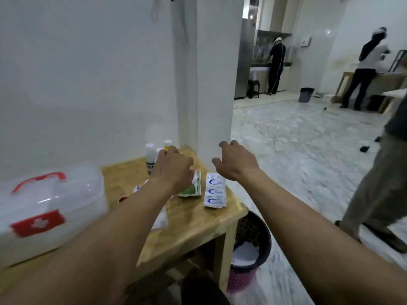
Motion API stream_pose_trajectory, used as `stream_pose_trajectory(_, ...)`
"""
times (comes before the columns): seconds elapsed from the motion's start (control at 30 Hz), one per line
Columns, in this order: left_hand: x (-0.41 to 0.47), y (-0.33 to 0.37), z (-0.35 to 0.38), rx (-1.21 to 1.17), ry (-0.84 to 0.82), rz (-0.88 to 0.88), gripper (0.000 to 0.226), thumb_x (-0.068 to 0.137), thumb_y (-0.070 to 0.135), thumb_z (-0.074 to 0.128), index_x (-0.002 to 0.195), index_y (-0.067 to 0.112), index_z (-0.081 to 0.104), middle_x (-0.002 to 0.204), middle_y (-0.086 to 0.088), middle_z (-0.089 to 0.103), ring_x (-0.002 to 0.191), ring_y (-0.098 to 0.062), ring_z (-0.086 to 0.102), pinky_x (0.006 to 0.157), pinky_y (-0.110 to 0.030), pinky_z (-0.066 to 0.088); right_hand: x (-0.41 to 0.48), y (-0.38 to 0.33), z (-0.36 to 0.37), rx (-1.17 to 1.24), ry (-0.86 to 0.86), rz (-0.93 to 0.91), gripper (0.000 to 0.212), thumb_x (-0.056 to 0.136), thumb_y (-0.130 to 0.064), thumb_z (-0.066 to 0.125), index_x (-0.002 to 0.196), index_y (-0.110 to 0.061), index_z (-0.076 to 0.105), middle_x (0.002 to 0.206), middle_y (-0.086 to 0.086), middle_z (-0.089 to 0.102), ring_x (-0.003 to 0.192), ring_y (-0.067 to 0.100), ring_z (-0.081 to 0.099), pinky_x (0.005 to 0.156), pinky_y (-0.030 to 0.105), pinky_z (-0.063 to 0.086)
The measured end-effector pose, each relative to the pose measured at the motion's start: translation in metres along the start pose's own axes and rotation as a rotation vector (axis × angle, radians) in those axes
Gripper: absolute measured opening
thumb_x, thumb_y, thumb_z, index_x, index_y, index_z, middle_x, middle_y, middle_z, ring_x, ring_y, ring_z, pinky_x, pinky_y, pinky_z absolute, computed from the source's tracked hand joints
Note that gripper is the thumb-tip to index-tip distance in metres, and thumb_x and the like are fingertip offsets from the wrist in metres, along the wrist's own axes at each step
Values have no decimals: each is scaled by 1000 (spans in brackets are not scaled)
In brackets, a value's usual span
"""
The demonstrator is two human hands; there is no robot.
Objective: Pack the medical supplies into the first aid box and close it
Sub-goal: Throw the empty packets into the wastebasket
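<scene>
Two bare hands hover over the small wooden table (193,219). Left hand (174,168) curls at the white bottles (150,154), grip unclear; right hand (233,159) spread, empty. Translucent red-handled first aid box (50,208) sits closed, left.

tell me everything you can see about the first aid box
The first aid box is a translucent, frosted plastic case with a red carry handle on its lid and a red front latch bearing a white cross. It appears shut and sits at the left end of the wooden table. Neither hand touches it; the left forearm passes beside it. Its contents cannot be made out.
</scene>
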State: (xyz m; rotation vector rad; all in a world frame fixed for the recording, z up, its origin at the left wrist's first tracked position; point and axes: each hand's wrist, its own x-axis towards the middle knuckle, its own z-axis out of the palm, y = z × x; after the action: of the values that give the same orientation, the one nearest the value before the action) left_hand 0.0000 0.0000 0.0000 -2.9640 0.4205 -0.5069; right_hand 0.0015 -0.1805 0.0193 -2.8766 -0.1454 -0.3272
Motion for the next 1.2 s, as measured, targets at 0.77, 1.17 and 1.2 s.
stream_pose_trajectory(0.77,19,34,31,44,-300,-283,70,76,70,68,125,21,54,126,-8,64,128,-33,44,98,-43,32,-4,56,70,377,-272,324,44,87,-42,69,64,-15,42,61,1,46,54,16,44,47,29,27)
stream_pose_trajectory(1.17,34,44,27,-356,-224,-512,27,80,35,81,89,18,62,104,-6,71,100,-30,61,79,-36,42,-6,77,52,727,-216,406,31,88,-23,69,72,-9,46,69,10,43,65,25,40,52,30,30)
stream_pose_trajectory(1.2,36,45,24,-409,-213,-534,23,81,32,80,86,17,63,99,-6,71,93,-29,61,76,-35,43,-7,80,48,744,-206,412,31,89,-23,69,73,-9,47,69,9,42,66,24,39,51,29,29)
